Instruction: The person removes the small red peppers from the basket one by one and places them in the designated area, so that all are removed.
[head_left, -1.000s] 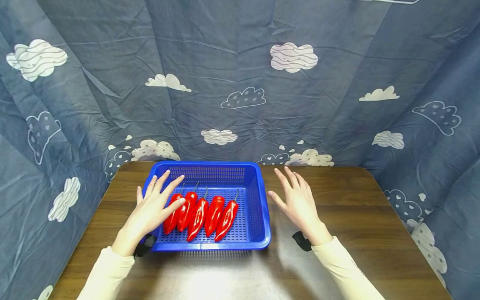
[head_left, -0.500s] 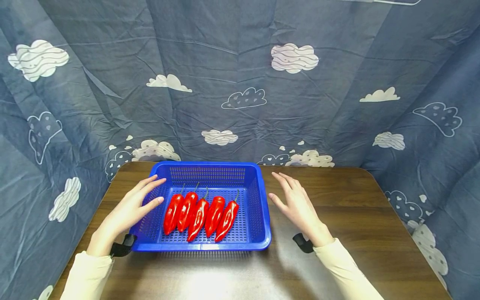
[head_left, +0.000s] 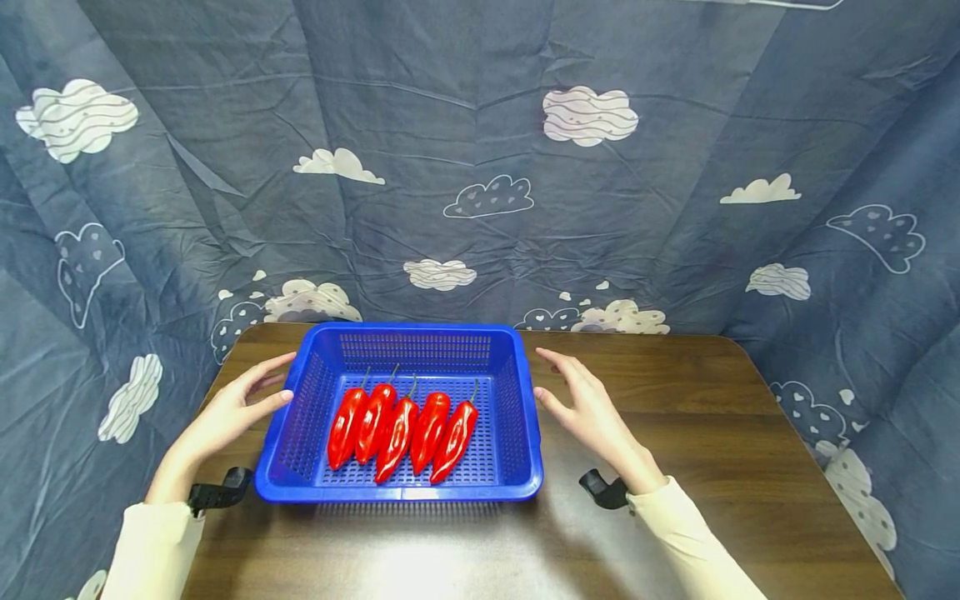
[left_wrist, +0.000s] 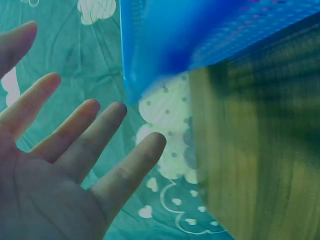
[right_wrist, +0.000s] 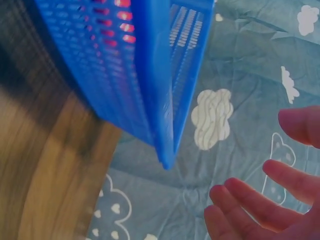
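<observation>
While five red peppers (head_left: 396,440) chill in a blue basket (head_left: 401,493) by the bench's (head_left: 701,417) back edge, left hand (head_left: 225,414) and right hand (head_left: 592,408) flank it, loosely spread, empty.

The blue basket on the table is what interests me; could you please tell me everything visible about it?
The blue basket is rectangular and plastic-looking, with rounded corners, a smooth rim and perforated walls and floor. It stands upright on the table, its long sides running left to right. Five red peppers lie on its floor. The left hand is close to its left side, contact unclear; the right hand is apart from its right side.
</observation>
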